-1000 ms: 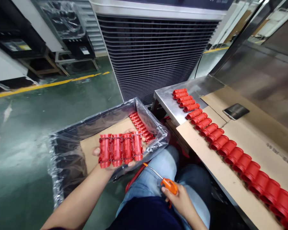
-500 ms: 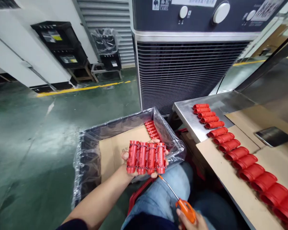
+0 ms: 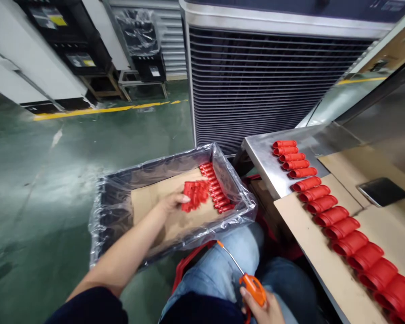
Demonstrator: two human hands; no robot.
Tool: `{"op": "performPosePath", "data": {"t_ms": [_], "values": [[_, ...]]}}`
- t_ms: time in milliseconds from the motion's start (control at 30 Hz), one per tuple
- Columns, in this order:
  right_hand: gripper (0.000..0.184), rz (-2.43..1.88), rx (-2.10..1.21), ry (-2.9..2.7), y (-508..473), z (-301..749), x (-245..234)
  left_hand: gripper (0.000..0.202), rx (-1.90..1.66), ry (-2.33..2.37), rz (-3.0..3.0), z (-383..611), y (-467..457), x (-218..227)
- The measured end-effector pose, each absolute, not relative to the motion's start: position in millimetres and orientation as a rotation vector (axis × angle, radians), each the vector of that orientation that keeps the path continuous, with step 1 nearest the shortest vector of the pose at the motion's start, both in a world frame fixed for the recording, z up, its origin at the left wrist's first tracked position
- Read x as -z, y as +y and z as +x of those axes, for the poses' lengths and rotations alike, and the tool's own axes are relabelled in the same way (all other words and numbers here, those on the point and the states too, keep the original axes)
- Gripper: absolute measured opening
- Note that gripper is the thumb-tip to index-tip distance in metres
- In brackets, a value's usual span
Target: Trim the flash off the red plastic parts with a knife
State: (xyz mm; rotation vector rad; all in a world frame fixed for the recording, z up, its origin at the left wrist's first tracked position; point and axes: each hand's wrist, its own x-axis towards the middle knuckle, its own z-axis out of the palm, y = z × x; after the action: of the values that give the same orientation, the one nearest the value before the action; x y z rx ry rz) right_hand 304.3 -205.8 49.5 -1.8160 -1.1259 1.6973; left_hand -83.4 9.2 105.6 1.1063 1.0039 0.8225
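Observation:
My left hand (image 3: 175, 202) grips several red plastic tubes (image 3: 195, 196) side by side, blurred by motion, over the cardboard lining of a plastic-wrapped bin (image 3: 116, 180). Just right of them, a row of similar red parts (image 3: 216, 186) lies along the bin's right end. In my right hand (image 3: 265, 308), above my lap, is an orange-handled tool (image 3: 254, 288) with a thin metal shaft and an orange tip. Its tip points up and left toward the bin's near edge, apart from the tubes.
At right, a metal table (image 3: 261, 157) partly covered with cardboard (image 3: 300, 225) bears a long row of red tubes (image 3: 335, 216) and a dark phone-like device (image 3: 383, 191). A large louvred air cooler (image 3: 263, 85) stands behind the bin. Black boxes (image 3: 81, 58) stand at the far left.
My left hand has lowered the red tubes from above the bin's near edge into the bin, moving away from me. The right hand still holds the orange-handled tool, slightly farther left.

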Motion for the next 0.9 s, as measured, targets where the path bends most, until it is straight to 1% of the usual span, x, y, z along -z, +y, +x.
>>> {"op": "performPosePath", "data": {"t_ms": [67, 100, 167, 267, 400, 500, 600, 700, 800, 900], "values": [[0.072, -1.811, -1.754, -1.116, -207.3, 306.8, -48.6, 0.063, -0.71, 1.297, 1.226, -108.5, 39.4, -81.6], [0.073, -1.815, -1.755, -1.105, -208.6, 307.3, -48.1, 0.054, -0.65, 1.442, 1.277, -116.4, 52.5, -68.4], [0.073, -1.834, -1.715, -1.07, -212.0, 306.6, -47.1, 0.049, -0.529, 1.686, 1.366, -122.2, 72.0, -40.9], [0.073, -1.844, -1.687, -1.002, -215.6, 303.3, -46.9, 0.051, -0.384, 1.924, 1.484, -115.8, 87.3, -3.1], [0.075, -1.848, -1.698, -0.941, -213.8, 300.9, -49.8, 0.059, -0.292, 2.04, 1.631, -111.1, 98.0, 30.7], [0.078, -1.858, -1.7, -0.881, -211.5, 300.7, -48.7, 0.07, -0.296, 2.119, 1.676, -114.0, 95.5, 46.4], [0.076, -1.851, -1.697, -0.884, -211.9, 302.0, -42.8, 0.079, -0.348, 2.282, 1.589, -109.9, 86.1, 62.2], [0.076, -1.846, -1.712, -0.908, -212.8, 306.8, -36.4, 0.075, -0.399, 2.363, 1.488, -97.2, 84.5, 77.2], [0.075, -1.829, -1.787, -0.934, -212.7, 312.7, -32.6, 0.068, -0.437, 2.348, 1.458, -84.7, 90.5, 77.6], [0.078, -1.827, -1.788, -0.964, -213.9, 312.0, -30.6, 0.073, -0.458, 2.318, 1.469, -76.9, 90.2, 50.9]]}}
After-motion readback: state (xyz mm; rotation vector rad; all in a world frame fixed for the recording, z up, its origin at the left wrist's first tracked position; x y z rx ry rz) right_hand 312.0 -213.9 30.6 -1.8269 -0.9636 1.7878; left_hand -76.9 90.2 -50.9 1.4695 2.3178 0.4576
